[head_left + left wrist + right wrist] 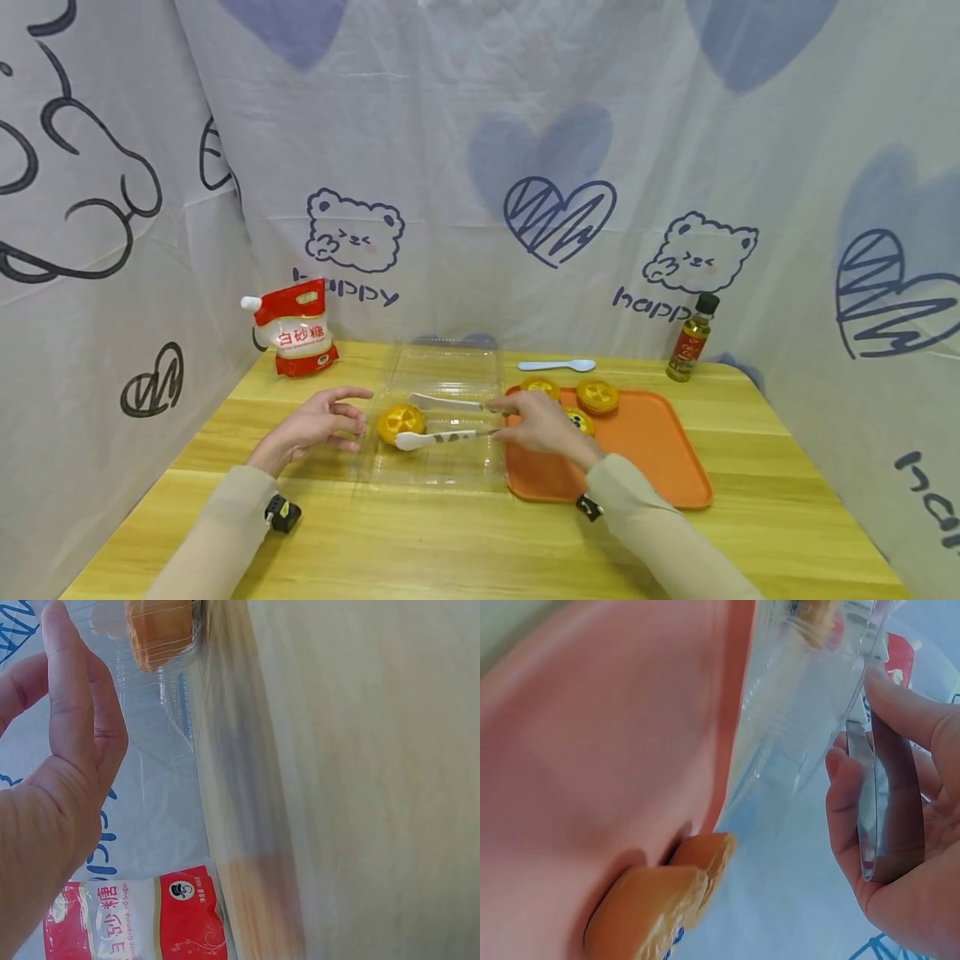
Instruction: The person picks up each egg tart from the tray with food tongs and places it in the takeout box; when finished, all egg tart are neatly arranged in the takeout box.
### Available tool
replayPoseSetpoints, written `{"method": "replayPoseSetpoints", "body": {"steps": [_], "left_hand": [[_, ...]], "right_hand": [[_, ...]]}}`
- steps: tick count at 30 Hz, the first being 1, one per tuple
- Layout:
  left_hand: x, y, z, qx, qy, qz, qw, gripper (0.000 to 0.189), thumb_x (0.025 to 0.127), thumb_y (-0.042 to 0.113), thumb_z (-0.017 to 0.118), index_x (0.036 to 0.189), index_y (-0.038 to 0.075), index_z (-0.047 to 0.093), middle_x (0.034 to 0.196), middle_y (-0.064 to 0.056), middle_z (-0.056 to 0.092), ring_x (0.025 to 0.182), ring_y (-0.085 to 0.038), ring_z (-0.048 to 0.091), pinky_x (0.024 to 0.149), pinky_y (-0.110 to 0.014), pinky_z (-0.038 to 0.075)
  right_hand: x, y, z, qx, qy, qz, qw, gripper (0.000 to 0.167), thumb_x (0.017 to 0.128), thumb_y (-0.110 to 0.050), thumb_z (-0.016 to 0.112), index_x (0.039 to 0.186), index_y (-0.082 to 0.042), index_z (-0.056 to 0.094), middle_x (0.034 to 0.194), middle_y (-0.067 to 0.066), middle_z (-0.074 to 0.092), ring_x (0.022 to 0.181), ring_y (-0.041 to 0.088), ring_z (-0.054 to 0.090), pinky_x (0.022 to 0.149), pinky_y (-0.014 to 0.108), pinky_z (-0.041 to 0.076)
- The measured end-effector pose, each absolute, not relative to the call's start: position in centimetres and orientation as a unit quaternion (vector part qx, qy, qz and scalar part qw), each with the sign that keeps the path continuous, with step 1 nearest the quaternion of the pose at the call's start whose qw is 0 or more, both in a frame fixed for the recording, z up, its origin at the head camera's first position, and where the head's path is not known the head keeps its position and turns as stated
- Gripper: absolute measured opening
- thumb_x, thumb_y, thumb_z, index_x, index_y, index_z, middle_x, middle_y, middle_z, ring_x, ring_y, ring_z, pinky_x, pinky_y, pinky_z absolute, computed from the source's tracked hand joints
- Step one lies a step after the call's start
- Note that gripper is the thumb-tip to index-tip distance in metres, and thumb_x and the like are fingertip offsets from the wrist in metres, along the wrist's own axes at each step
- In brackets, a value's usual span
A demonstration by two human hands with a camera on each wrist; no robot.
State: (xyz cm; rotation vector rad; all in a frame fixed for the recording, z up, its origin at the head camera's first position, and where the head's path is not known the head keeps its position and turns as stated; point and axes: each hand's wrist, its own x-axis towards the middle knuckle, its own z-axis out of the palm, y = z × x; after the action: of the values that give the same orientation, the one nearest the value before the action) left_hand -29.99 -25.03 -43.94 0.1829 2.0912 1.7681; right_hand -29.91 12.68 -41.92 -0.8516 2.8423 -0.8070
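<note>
My right hand [543, 423] grips a pair of tongs [889, 802] by its bent metal end. In the head view its two pale arms are spread, with the tips beside a round yellow tart [397, 423]; whether they touch it I cannot tell. That tart sits at the left of a clear plastic box [450, 475] whose lid stands raised at the back. By the box's left side is my left hand [318, 423], fingers loosely bent and holding nothing. Several more tarts, one of them the yellow tart [597, 397], are on the orange tray [637, 454].
A red and white sugar pouch [302, 329] stands at the back left of the wooden table [420, 542]. Behind the tray lies a pale blue spoon [555, 365]. A dark-capped oil bottle [687, 342] stands at the back right, near the curtain [450, 275].
</note>
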Motion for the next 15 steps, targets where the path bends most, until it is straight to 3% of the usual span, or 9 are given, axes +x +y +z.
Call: {"method": "replayPoseSetpoints", "body": {"steps": [4,7,11,15], "left_hand": [[-30.0,-25.0,-44.0,0.063,0.746,0.632,0.201,0.065,0.090,-0.001,0.064,0.147,0.002,0.034,0.104,-0.017,0.059,0.089,-0.025,0.064,0.076,-0.040,0.063],[-30.1,-25.0,-44.1,0.064,0.745,0.632,0.203,0.065,0.090,0.000,0.064,0.147,0.002,0.034,0.104,-0.017,0.060,0.090,-0.026,0.064,0.076,-0.040,0.063],[-30.2,-25.1,-44.2,0.069,0.744,0.633,0.203,0.062,0.090,0.000,0.064,0.146,0.000,0.036,0.102,-0.014,0.060,0.090,-0.024,0.064,0.076,-0.040,0.063],[-30.2,-25.1,-44.3,0.069,0.743,0.634,0.200,0.057,0.090,0.000,0.064,0.141,-0.002,0.039,0.100,-0.012,0.060,0.088,-0.021,0.063,0.076,-0.040,0.063]], "right_hand": [[-29.8,13.5,-41.9,-0.277,0.920,-0.277,0.018,0.047,0.085,-0.025,0.077,0.129,-0.020,0.066,0.118,0.007,0.070,0.083,0.020,0.064,0.070,0.032,0.053],[-29.6,14.3,-41.7,-0.274,0.918,-0.288,0.011,0.046,0.084,-0.025,0.078,0.129,-0.019,0.066,0.118,0.007,0.070,0.103,0.026,0.066,0.086,0.039,0.056],[-29.4,15.5,-41.4,-0.264,0.919,-0.294,0.006,0.047,0.084,-0.024,0.077,0.129,-0.020,0.066,0.120,0.006,0.070,0.106,0.026,0.066,0.091,0.046,0.056],[-29.3,16.8,-41.5,-0.247,0.923,-0.297,-0.001,0.047,0.084,-0.027,0.078,0.129,-0.025,0.066,0.122,0.001,0.069,0.110,0.022,0.066,0.086,0.040,0.057]]}}
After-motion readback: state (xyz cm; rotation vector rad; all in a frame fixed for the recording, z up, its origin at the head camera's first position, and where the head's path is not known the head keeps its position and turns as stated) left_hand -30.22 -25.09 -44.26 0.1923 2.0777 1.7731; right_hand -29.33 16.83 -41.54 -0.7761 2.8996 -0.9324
